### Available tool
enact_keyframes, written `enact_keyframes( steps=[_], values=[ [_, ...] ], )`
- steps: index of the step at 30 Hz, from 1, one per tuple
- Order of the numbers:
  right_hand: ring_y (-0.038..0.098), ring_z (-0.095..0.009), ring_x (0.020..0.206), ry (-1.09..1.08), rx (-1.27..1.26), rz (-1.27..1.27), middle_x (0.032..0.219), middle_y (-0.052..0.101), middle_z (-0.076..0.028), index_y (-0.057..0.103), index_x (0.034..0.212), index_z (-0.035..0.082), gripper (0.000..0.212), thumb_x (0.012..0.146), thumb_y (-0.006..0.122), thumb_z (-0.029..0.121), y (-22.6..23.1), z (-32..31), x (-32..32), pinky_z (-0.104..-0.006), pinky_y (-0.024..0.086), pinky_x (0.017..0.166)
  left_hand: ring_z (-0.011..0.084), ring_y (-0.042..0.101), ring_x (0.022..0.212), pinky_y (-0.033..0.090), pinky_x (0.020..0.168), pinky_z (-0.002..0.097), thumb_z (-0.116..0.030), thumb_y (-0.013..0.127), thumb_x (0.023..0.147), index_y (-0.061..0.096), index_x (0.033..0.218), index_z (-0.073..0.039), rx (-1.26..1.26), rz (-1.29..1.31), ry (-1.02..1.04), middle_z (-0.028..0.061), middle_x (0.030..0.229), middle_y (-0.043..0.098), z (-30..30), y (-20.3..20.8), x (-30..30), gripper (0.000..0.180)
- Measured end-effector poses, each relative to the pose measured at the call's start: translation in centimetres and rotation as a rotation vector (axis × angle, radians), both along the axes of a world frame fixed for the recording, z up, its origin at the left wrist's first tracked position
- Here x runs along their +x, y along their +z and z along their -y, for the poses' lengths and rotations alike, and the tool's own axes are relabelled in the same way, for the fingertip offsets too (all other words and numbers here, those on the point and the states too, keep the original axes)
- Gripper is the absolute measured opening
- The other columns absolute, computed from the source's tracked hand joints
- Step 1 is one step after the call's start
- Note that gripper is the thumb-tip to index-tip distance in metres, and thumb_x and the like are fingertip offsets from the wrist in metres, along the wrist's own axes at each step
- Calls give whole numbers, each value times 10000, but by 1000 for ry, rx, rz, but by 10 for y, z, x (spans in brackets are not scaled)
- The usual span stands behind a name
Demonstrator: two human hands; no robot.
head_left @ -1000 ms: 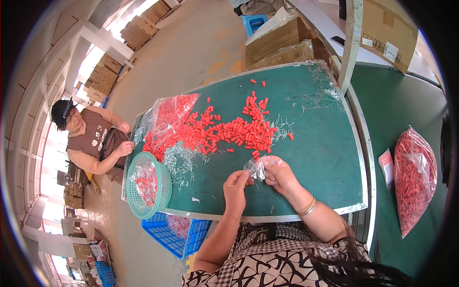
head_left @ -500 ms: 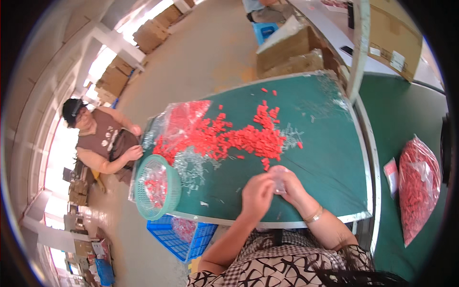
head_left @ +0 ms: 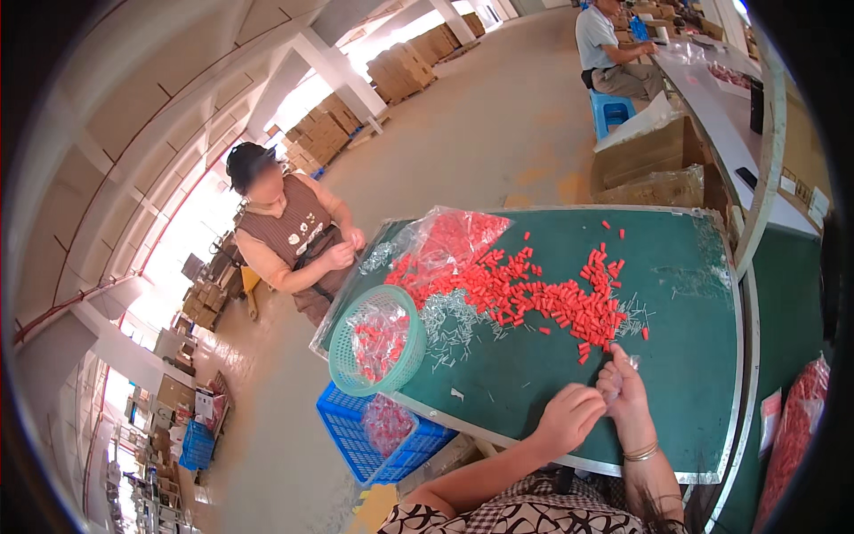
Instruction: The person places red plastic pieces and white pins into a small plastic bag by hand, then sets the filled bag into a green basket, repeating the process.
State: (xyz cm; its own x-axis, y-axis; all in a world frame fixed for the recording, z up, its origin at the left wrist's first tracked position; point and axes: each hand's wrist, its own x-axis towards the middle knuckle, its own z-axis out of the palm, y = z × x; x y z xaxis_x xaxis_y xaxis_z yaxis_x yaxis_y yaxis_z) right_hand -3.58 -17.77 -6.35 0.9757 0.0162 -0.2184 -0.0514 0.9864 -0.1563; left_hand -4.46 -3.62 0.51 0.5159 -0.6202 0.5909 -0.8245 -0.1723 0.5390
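My right hand (head_left: 624, 390) holds a small clear plastic bag (head_left: 633, 362) near the front right of the green table. Its index finger reaches to the near edge of a spread of small red plastic plugs (head_left: 569, 303). Close beside it, my left hand (head_left: 569, 418) is closed with the fingertips pinched together by the bag; what they grip is hidden. Thin silvery screws or pins (head_left: 445, 325) lie in a heap left of the plugs, with a smaller scatter (head_left: 635, 313) on the right. A large clear bag (head_left: 458, 238) of red plugs lies open at the back left.
A green mesh basket (head_left: 416, 356) with filled small bags stands at the table's left corner. Below it is a blue crate (head_left: 342, 418) holding more bags. A co-worker (head_left: 289, 231) works at the left edge, another person (head_left: 605, 49) sits far right. Cardboard boxes (head_left: 649, 160) stand behind the table.
The view has swung right and up, so the table appears lower. My right hand's index finger now points out to the plugs; both hands remain together around the small bag.
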Motion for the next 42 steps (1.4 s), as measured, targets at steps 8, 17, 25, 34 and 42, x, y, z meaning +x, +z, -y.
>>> enact_keyframes(
  steps=[8, 17, 25, 34, 42],
  values=[
    [599, -209, 677, 19, -158, -61, 741, 580, -64, 526, 1053, 86, 187, 871, 573, 86, 34, -16, -5, -496, 522, 822, 260, 570, 858, 455, 772, 330, -34, 580, 841, 571, 898, 3, -48, -397, -4, 109, 917, 589, 9, -21, 8, 69],
    [318, -62, 422, -181, -361, -98, 653, 493, -6, 512, 989, 67, 120, 907, 558, 142, 28, 4, -8, -203, 220, 334, 121, 588, 719, 475, 657, 235, -52, 581, 865, 620, 920, 17, -122, -679, 85, 55, 820, 613, -10, 2, 12, 97],
    [359, -62, 425, -58, -1036, -127, 514, 402, 46, 455, 570, 105, 350, 806, 699, 192, 41, -19, -17, -244, 265, 383, 97, 578, 647, 482, 619, 230, -78, 584, 875, 624, 947, 24, -398, -959, 448, 61, 781, 634, -48, 14, 35, 132],
    [387, -4, 467, -34, -982, -49, 652, 561, 51, 653, 1033, 36, 217, 830, 678, 108, 57, -24, -13, -174, 280, 402, 111, 572, 650, 481, 616, 236, -88, 589, 880, 621, 941, 35, -408, -1021, 343, 73, 787, 630, -39, 4, 39, 141],
    [587, -96, 653, -5, -1234, 3, 729, 659, -27, 672, 834, 14, 106, 802, 687, 114, 47, -28, -18, -247, 462, 591, 81, 565, 721, 467, 677, 220, -113, 582, 891, 613, 1010, 17, -320, -1030, 262, 33, 813, 624, -33, 12, 30, 179]
  ],
)
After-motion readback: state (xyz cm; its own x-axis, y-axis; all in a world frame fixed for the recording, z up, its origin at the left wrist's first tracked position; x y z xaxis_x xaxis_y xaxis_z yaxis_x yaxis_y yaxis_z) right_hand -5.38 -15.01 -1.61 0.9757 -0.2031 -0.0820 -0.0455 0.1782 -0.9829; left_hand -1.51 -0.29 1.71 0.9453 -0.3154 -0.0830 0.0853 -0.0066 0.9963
